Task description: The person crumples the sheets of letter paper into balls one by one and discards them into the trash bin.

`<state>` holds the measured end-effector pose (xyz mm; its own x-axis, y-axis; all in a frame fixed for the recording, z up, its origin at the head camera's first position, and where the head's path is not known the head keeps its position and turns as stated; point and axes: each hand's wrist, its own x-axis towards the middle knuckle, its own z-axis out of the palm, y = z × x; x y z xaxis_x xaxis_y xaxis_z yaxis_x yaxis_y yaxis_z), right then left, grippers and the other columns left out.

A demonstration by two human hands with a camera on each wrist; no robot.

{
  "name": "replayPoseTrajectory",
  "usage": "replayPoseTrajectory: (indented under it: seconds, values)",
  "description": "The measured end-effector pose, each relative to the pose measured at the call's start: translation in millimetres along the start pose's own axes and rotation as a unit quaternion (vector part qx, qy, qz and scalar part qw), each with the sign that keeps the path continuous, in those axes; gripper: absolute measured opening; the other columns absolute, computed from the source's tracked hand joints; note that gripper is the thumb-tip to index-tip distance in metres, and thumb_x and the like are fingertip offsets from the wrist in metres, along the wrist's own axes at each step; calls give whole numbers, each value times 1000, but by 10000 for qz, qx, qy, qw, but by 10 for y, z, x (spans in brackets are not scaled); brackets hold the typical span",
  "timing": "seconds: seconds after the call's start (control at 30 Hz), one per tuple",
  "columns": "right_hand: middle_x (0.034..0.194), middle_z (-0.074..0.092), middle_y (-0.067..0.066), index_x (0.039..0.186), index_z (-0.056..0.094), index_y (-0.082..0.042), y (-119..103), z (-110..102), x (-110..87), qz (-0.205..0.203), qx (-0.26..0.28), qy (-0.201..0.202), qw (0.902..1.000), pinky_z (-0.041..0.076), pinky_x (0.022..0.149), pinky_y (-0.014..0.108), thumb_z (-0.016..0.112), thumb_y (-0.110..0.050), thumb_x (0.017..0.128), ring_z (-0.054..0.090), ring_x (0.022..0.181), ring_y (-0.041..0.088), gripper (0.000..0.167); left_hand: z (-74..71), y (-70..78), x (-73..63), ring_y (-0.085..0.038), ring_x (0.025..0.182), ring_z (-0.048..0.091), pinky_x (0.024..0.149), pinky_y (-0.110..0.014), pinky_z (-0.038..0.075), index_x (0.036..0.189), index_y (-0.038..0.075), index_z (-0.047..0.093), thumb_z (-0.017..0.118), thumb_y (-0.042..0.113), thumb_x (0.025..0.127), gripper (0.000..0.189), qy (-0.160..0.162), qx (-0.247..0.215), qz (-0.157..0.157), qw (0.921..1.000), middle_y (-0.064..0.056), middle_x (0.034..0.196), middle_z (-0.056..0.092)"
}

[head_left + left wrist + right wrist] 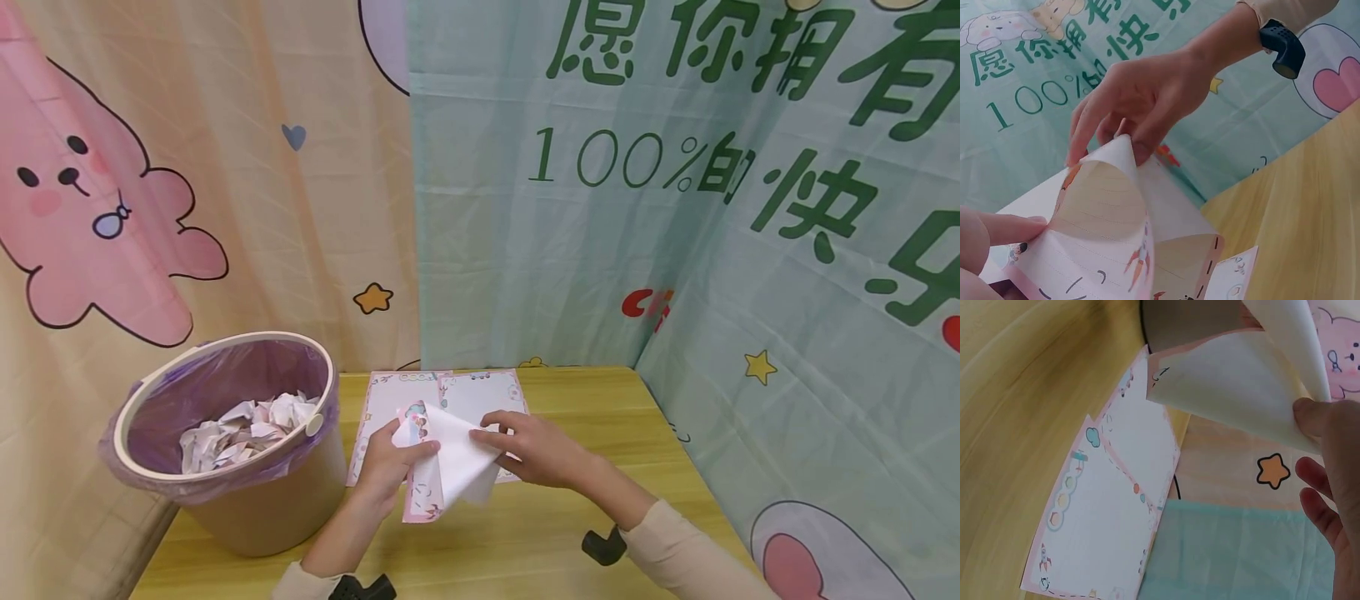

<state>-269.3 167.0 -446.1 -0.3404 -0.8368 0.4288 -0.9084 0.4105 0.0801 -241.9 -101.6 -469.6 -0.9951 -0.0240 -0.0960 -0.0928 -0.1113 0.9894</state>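
Note:
Both hands hold a pink-bordered sheet of letter paper above the table, and it is bent over on itself. Its left side is pinched between thumb and fingers of my left hand. At the sheet's right edge, my right hand pinches the raised part with thumb and fingertips; the left wrist view shows this right hand from the other side. Faint ruled lines and small cartoon prints show inside the curl. Behind the hands, more patterned sheets lie on the table, overlapping, as the right wrist view also shows.
A beige bin with a purple liner stands at the left, holding crumpled paper. The wooden table ends against printed curtains at the back and right. Dark devices are strapped at both wrists.

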Motion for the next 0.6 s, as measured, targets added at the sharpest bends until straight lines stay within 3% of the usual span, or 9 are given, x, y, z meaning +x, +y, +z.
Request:
replayPoseTrajectory:
  seconds: [0.37,0.6]
  values:
    - [133,62,6,146,57,-9,61,-180,-51,683,1071,-252,9916,58,88,32,82,-31,90,65,110,20,65,-33,58,9,-26,91,68,74,-36,61,132,-8,58,84,-1,84,56,34,350,683,9970,-17,107,68]
    - [124,68,3,145,58,-7,69,-220,25,1296,1888,-593,9716,57,84,32,75,-42,94,67,103,16,65,-20,79,13,-27,85,68,68,-38,61,125,-3,65,87,1,81,50,-323,580,1297,9893,-15,99,69]
